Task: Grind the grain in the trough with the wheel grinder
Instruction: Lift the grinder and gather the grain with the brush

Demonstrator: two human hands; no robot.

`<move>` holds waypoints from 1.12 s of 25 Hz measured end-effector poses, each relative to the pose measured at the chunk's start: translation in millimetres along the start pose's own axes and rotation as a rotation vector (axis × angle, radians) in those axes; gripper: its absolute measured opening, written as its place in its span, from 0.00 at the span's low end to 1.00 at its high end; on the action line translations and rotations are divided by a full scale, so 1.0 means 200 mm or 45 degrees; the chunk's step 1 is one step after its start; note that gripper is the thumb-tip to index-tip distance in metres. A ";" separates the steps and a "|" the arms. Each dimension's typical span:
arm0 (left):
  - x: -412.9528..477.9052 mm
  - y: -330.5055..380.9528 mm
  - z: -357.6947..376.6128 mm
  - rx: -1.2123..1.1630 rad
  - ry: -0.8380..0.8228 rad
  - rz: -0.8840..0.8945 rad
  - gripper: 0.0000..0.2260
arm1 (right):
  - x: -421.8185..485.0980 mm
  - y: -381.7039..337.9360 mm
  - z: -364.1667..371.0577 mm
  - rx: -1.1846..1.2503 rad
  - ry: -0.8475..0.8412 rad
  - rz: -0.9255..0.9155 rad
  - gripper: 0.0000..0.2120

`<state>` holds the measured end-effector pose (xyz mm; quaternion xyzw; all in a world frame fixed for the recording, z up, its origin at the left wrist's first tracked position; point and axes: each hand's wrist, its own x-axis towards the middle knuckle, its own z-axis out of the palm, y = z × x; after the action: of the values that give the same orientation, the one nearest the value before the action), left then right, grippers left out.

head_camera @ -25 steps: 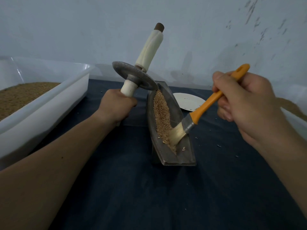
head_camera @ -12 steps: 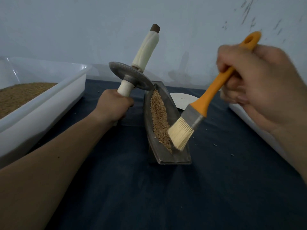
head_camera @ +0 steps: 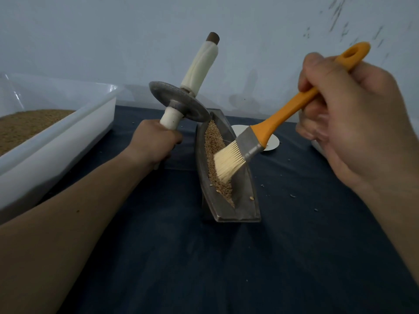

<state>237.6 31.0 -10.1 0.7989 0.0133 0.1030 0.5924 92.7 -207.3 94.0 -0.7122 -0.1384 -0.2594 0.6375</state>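
On a desk covered with a dark blue cloth stands a long, grey, boat-shaped metal trough, its length running away from the person and its near end cut square. A narrow ridge of light brown grain lies along the bottom of the trough, from the far end almost to the near end. The left grip, a bare hand, is curled tightly round the lower white-wrapped handle of the wheel grinder, a grey metal disc on an axle with a cloth-wrapped handle on each side and a brown tip at the top. The grinder is held up off the desk and tilted, top leaning right, with the disc's lower edge just beside the far left end of the trough; whether they touch cannot be told. The right grip, also a bare hand, is clamped on the orange plastic handle of a flat paintbrush with a metal ferrule and pale bristles. The brush slants down to the left, its bristle tips at the grain near the middle of the trough. Behind the trough a white round plate lies flat on the cloth. At the left sits a white plastic tub filled with more brown grain. A few loose grains are scattered on the cloth right of the trough.
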 end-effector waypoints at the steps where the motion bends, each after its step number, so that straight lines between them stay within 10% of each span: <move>1: 0.00 0.00 0.00 0.003 0.001 0.001 0.05 | -0.01 0.00 0.01 0.033 -0.021 0.009 0.17; 28: 0.01 -0.01 0.00 0.031 -0.016 0.002 0.05 | 0.05 0.17 0.02 0.027 -0.013 0.335 0.14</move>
<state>240.8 31.1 -12.0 0.8066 0.0102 0.0984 0.5827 119.2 -210.3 71.5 -0.7186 -0.0497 -0.1682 0.6729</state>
